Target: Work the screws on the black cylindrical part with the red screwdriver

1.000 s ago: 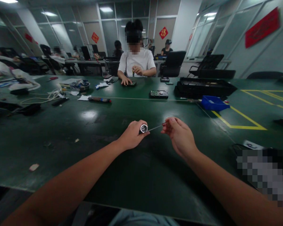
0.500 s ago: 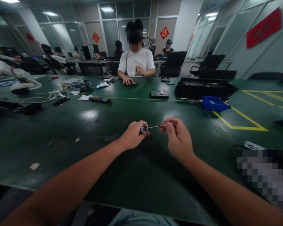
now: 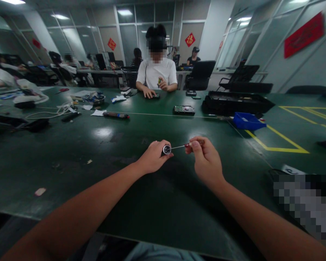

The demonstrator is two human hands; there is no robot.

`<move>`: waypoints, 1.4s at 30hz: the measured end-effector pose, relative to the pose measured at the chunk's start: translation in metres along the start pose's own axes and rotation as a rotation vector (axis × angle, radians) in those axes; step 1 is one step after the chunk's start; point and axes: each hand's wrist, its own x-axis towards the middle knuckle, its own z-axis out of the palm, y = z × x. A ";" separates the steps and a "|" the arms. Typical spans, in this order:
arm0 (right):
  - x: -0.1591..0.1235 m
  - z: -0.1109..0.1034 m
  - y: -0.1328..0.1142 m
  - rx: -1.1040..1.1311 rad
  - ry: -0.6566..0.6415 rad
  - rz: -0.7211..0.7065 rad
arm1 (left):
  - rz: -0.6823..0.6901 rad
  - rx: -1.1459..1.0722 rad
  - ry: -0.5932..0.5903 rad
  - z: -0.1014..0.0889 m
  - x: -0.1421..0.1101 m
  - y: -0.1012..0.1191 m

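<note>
My left hand is closed around a dark cylindrical object with a round, silver-rimmed end facing me. Most of its body is hidden by my fingers, so its kind is unclear. My right hand grips a screwdriver by its reddish handle. The thin metal shaft points left and its tip meets the open end of the cylinder. Whether the tip touches a screw inside is too small to tell. Both hands are above the green table.
Beyond my hands lie a hard drive, a blue bin, a long black tray and a pen-like tool. Cables and parts lie far left. Across the table, a person in a white shirt handles small items.
Both hands hold nearly the same pose, with the screwdriver tip still at the cylinder's end. The person opposite has shifted the raised hand slightly.
</note>
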 end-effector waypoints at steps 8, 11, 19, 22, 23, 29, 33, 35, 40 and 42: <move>-0.002 -0.008 -0.012 -0.362 0.001 -0.177 | -0.010 0.004 -0.028 0.000 0.000 -0.002; -0.003 -0.008 -0.010 -0.381 -0.023 -0.207 | -0.014 0.000 -0.036 0.001 0.001 -0.004; -0.005 -0.008 -0.011 -0.299 -0.224 -0.353 | -0.006 0.011 -0.013 0.003 0.002 -0.006; -0.005 -0.008 -0.013 -0.313 -0.220 -0.330 | 0.000 0.011 -0.029 0.003 0.002 -0.005; -0.005 -0.008 -0.014 -0.324 -0.213 -0.323 | -0.002 0.011 -0.034 0.003 0.002 -0.005; -0.005 -0.009 -0.017 -0.363 -0.241 -0.365 | -0.022 -0.002 -0.007 0.002 0.002 -0.008; -0.006 -0.009 -0.014 -0.336 -0.256 -0.345 | -0.009 0.001 -0.035 0.002 0.002 -0.007; -0.007 -0.007 -0.010 -0.291 -0.206 -0.285 | -0.012 0.000 -0.034 0.002 0.002 -0.006; -0.005 -0.002 -0.002 -0.053 -0.098 -0.046 | -0.044 0.002 0.007 0.002 0.001 -0.006; -0.002 -0.002 -0.002 0.020 -0.095 0.019 | -0.044 0.001 0.010 0.001 0.001 -0.005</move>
